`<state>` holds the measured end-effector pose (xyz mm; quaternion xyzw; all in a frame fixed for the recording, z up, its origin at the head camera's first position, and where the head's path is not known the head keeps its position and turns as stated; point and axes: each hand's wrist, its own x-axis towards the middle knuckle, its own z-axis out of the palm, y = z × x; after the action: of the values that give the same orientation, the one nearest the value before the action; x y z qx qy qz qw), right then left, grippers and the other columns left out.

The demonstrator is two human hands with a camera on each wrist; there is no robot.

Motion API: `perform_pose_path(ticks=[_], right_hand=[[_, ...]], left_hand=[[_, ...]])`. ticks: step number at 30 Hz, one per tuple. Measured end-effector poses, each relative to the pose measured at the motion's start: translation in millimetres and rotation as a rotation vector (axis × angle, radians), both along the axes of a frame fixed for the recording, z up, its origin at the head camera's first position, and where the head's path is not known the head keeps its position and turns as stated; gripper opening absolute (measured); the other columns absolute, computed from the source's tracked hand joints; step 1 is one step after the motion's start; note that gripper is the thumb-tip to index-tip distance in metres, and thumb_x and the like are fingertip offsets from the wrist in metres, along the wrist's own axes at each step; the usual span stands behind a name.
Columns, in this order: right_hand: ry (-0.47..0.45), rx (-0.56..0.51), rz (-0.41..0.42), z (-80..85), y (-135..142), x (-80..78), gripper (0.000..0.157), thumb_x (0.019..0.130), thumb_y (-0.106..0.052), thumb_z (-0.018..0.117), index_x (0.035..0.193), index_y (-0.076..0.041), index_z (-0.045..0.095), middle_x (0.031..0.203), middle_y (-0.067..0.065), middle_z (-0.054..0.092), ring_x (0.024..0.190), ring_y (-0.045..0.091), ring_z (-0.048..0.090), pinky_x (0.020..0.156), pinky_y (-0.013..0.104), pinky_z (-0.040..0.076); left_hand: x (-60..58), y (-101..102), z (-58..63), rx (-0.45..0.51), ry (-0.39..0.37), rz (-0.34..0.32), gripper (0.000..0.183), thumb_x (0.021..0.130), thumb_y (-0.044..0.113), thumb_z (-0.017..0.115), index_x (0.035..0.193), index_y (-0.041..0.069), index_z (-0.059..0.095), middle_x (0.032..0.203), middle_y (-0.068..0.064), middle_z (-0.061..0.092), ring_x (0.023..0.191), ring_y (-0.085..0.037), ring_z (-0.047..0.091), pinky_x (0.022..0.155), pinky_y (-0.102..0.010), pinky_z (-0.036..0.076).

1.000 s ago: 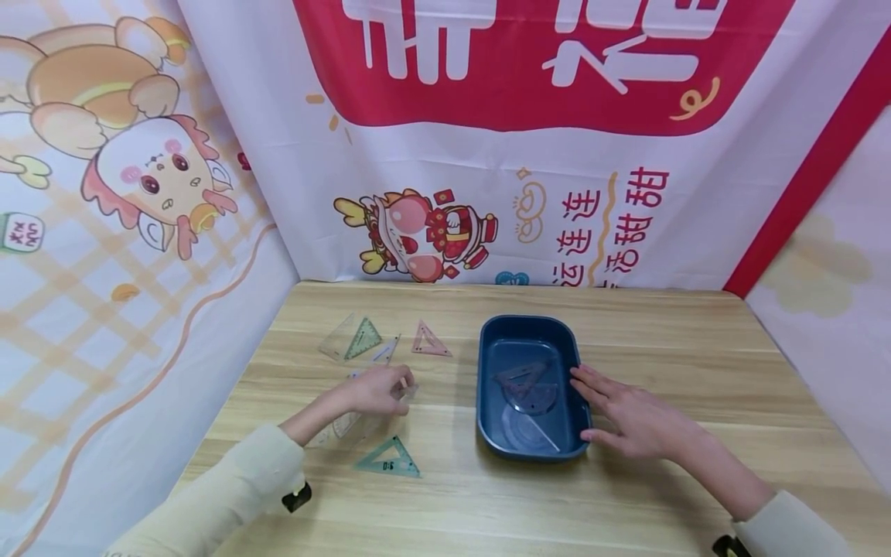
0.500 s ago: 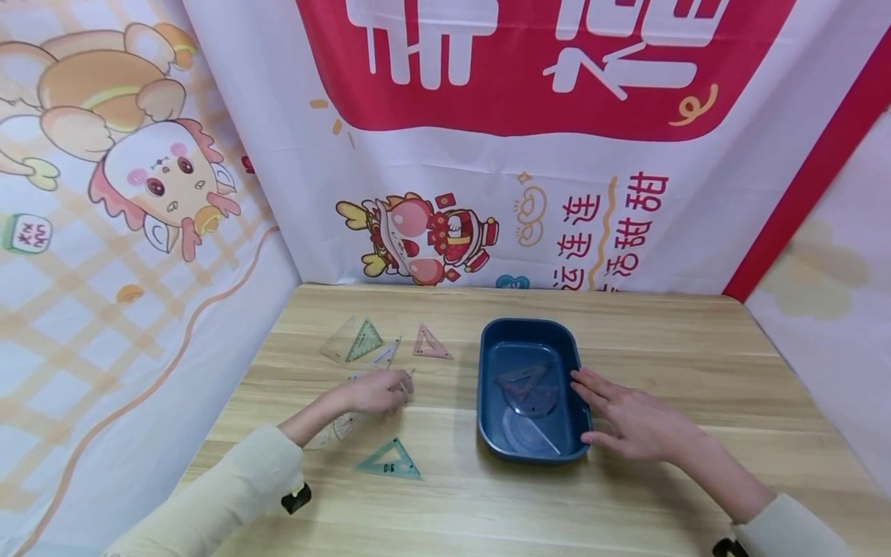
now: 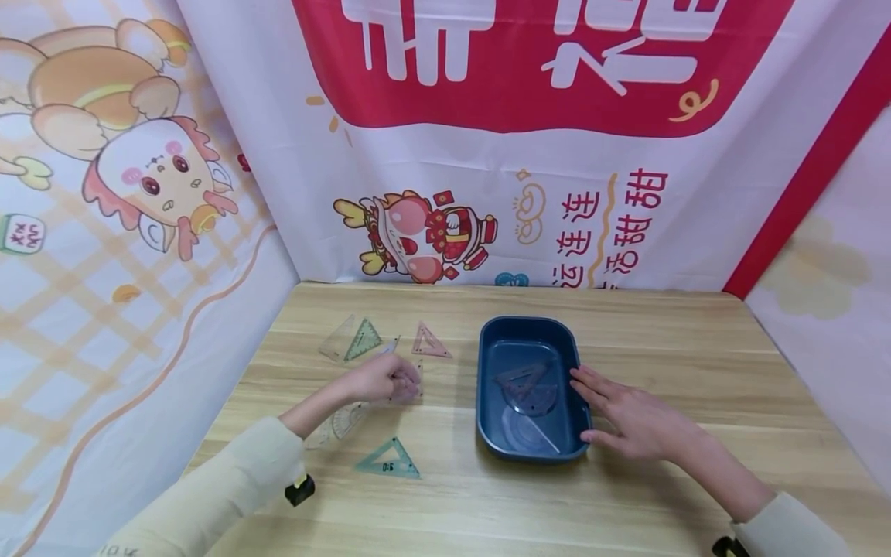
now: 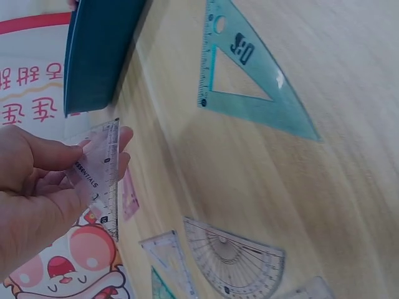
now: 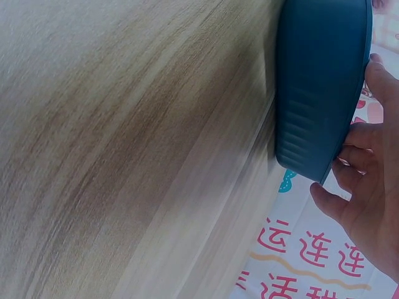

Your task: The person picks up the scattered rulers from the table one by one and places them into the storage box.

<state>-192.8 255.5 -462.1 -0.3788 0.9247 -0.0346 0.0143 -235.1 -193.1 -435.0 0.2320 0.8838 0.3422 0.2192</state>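
Observation:
My left hand [image 3: 379, 379] is over the left part of the table, pinching a clear set square [image 4: 105, 165] between thumb and fingers; in the left wrist view it is held off the table. Below it lie a clear protractor [image 3: 346, 420] and a teal set square [image 3: 411, 468]. My right hand [image 3: 643, 422] touches the right side of a dark blue box [image 3: 482, 410], its fingers fairly straight along the wall in the right wrist view. Inside the box are a see-through set square [image 3: 515, 379] and see-through round-edged pieces that look like protractors.
Farther back lie a pink set square [image 3: 431, 342], a green set square [image 3: 363, 340] and a clear set square [image 3: 336, 342]. A bluish one is partly hidden behind my left hand. Printed cloth [image 3: 418, 155] walls rise behind and beside the wooden table [image 3: 661, 333].
My left hand has shifted slightly up and right, and the clear set square in it has turned. More of the protractor below shows. The right hand and box stay put.

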Motion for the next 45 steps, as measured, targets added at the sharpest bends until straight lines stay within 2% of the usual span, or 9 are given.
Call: perform_pose_path(ticks=[8,13,19,26,30,35,45], right_hand=[[-0.005,0.007,-0.006,0.8,-2,0.5,0.080,0.095,-0.062,0.050,0.151,-0.006,0.041,0.163,0.014,0.030,0.146,0.032,0.038,0.108,0.050,0.046],[-0.005,0.005,-0.010,1.8,-2,0.4,0.080,0.095,-0.063,0.050,0.151,-0.006,0.041,0.163,0.014,0.031,0.147,0.032,0.037,0.108,0.050,0.046],[-0.003,0.008,-0.003,3.3,-2,-0.1,0.081,0.095,-0.063,0.050,0.151,-0.006,0.042,0.162,0.015,0.031,0.146,0.033,0.038,0.108,0.050,0.046],[-0.013,0.012,-0.006,3.0,-2,0.0,0.081,0.095,-0.063,0.050,0.151,-0.005,0.041,0.162,0.015,0.030,0.147,0.033,0.037,0.109,0.050,0.045],[-0.005,-0.004,-0.002,3.5,-2,0.6,0.079,0.096,-0.060,0.053,0.150,-0.004,0.041,0.162,0.016,0.031,0.147,0.033,0.037,0.109,0.051,0.045],[0.001,-0.006,0.000,3.8,-1,0.5,0.078,0.096,-0.058,0.053,0.150,-0.004,0.041,0.162,0.015,0.031,0.147,0.033,0.036,0.110,0.051,0.044],[0.006,0.005,-0.002,3.4,-1,1.0,0.078,0.096,-0.059,0.053,0.151,-0.004,0.041,0.162,0.015,0.032,0.147,0.032,0.036,0.110,0.050,0.045]], left_hand=[[-1.3,10,12.3,0.053,-0.007,0.054,0.024,0.089,-0.012,0.057,0.110,-0.010,0.069,0.101,-0.018,0.076,0.093,-0.025,0.075,0.074,-0.033,0.062],[0.6,17,20.4,0.045,-0.001,0.054,0.023,0.091,-0.008,0.060,0.112,-0.008,0.070,0.101,-0.015,0.076,0.092,-0.022,0.075,0.072,-0.028,0.061],[3.0,26,29.6,0.040,-0.010,0.072,0.024,0.091,-0.006,0.061,0.113,-0.003,0.071,0.100,-0.011,0.076,0.090,-0.020,0.074,0.073,-0.027,0.061],[2.3,34,41.5,0.050,0.018,0.046,0.026,0.088,-0.008,0.064,0.111,-0.002,0.073,0.099,-0.010,0.077,0.089,-0.021,0.074,0.072,-0.026,0.061],[1.8,38,47.2,0.045,0.062,0.011,0.026,0.087,-0.007,0.064,0.110,0.001,0.074,0.099,-0.008,0.076,0.089,-0.023,0.073,0.071,-0.024,0.060],[2.6,45,54.3,0.008,0.114,-0.007,0.026,0.088,-0.005,0.065,0.110,0.005,0.075,0.100,-0.004,0.072,0.087,-0.017,0.068,0.071,-0.022,0.059],[1.4,66,65.9,-0.035,0.123,-0.050,0.023,0.090,-0.002,0.067,0.109,0.008,0.077,0.093,-0.004,0.076,0.076,-0.010,0.066,0.069,-0.023,0.059]])
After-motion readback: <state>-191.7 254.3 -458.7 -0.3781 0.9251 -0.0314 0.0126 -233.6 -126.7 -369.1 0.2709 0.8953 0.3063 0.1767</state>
